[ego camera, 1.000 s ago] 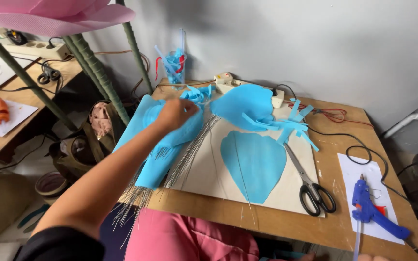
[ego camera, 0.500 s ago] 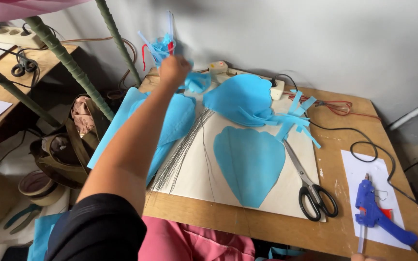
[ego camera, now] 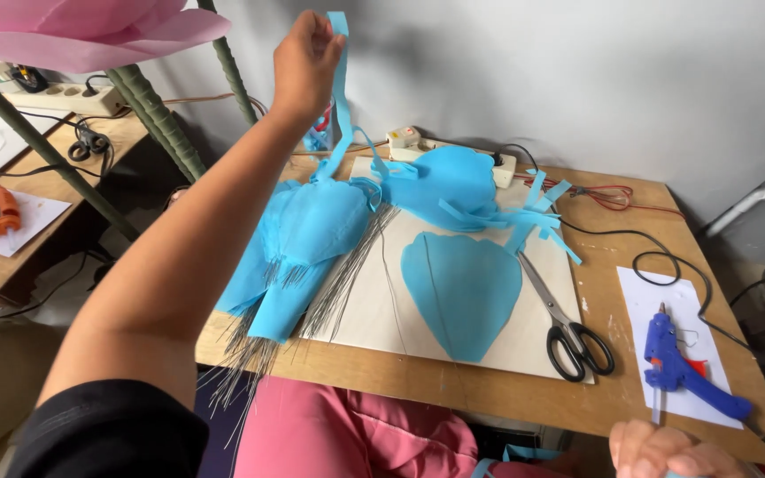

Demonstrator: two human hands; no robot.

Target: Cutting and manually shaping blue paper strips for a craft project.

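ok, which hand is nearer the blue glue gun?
Right. The right hand sits at the table's near edge, just below the blue glue gun. The left hand is raised far across, holding a blue paper strip.

No packages, labels, signs or screens show in view

soft even daylight, faint shadow on wall, slight wide-angle stretch at edges, sharp focus.

Wooden table (ego camera: 630, 230), cream board (ego camera: 382, 310) w/ blue petals (ego camera: 462, 283), scissors (ego camera: 568, 327), glue gun (ego camera: 679, 367) (on white paper), power strip (ego camera: 418, 142).
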